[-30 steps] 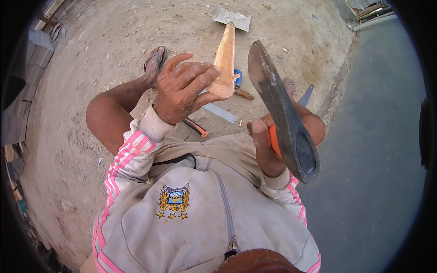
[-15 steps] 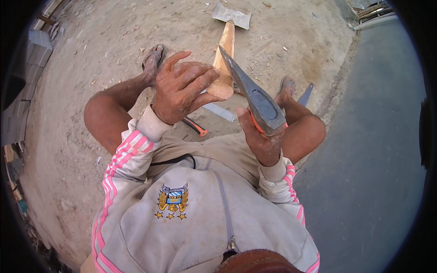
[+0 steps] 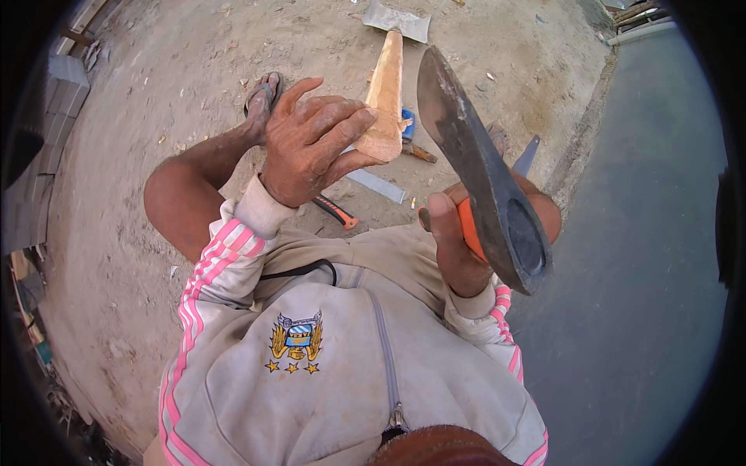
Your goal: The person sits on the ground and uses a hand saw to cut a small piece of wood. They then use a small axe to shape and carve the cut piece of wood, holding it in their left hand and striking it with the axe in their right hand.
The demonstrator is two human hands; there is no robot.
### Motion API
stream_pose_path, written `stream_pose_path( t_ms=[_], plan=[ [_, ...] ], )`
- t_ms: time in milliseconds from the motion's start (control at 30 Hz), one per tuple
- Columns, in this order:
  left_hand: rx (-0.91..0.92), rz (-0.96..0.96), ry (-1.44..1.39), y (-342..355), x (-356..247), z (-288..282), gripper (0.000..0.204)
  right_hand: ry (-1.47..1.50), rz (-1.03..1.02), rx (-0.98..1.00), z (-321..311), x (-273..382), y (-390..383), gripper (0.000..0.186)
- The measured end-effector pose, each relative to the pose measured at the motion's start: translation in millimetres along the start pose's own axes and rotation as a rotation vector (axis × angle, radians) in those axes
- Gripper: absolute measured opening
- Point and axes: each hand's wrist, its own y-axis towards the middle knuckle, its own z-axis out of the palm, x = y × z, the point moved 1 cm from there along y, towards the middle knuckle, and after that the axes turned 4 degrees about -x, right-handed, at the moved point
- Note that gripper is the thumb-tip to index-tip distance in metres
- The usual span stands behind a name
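Since the frame of half a second ago, we note that the dark grey, wedge-shaped metal axe head with an oval recess (image 3: 486, 171) has swung up and rightward, away from the wood; it now stands larger and nearer the camera. The left hand is virtually unmoved.

We record, by size, a smooth grey floor surface (image 3: 629, 202) along the right of the frame, and the axe head at right of centre. Beneath it, the right hand (image 3: 458, 260) is closed about an orange handle (image 3: 470, 231), thumb on the near side; its other fingers are largely hidden.

The left hand (image 3: 311, 147), left of centre, pinches the near end of a pale, tapering wooden piece (image 3: 386, 93) between thumb and forefinger, with one finger lifted clear. The piece lies upper centre, pointing to a bent grey metal plate (image 3: 398, 22); we cannot confirm that they are joined.

Smaller items at centre are a flat grey metal strip (image 3: 375, 186) and a black-and-orange tool handle (image 3: 336, 213).

We judge the step to be trimming the wood, between strokes. The next move calls for a steady hold and left fingers clear of the edge.
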Motion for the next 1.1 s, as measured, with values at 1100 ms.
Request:
stream_pose_path(
  t_ms=[1100],
  plan=[
    [0.038,-0.014,0.001,-4,5,5,0.05,0.146,-0.017,-0.057,17,-29,-3,0.017]
  ],
)
